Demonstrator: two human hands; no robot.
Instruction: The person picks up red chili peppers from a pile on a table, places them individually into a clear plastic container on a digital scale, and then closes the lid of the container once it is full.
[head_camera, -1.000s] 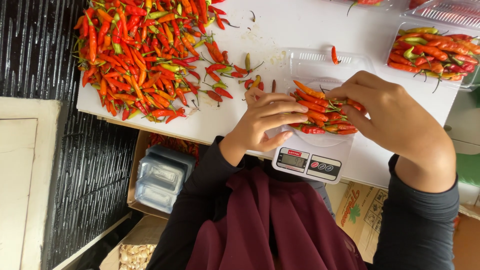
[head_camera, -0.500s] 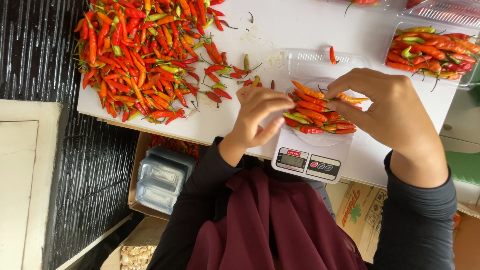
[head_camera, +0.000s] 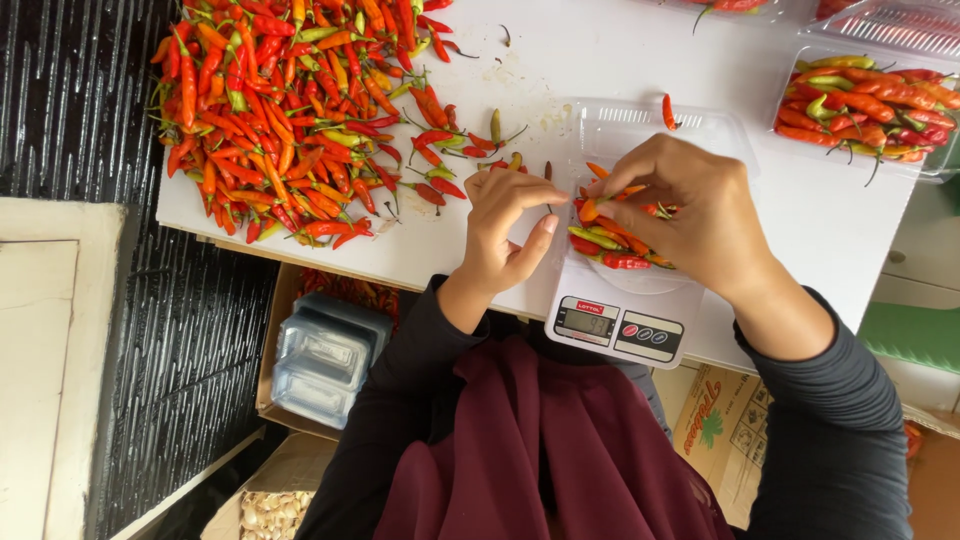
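**Ana:** Head view shows both hands over the scale (head_camera: 622, 318), which sits at the near edge of the table (head_camera: 640, 60). The right hand (head_camera: 700, 215) is curled over a small heap of chillies (head_camera: 610, 240) on the weighing plate, with its fingertips pinched on one orange pod. The left hand (head_camera: 510, 225) is half closed beside the heap; I cannot tell whether it holds anything.

**Ben:** What looks risky to you?

**Ana:** The heap lies on the left side of the plate, with some pods reaching its rim. A nudge from either hand could, I think, roll pods onto the table, or past the near edge into the cardboard box (head_camera: 300, 300) below.

**Ben:** And the scale itself?

**Ana:** It stands right at the near edge, with its display end past the rim. If the right wrist leans on it, the reading would likely be wrong, and a harder push might tip it toward the lap.

**Ben:** Anything else close by?

**Ana:** A clear plastic tray (head_camera: 650, 130) lies just beyond the scale, partly under the right hand. A big pile of loose chillies (head_camera: 280, 120) covers the far left corner, and a filled tray (head_camera: 870, 105) sits at the right edge. Stray pods between pile and scale could get mixed into the weighed lot.
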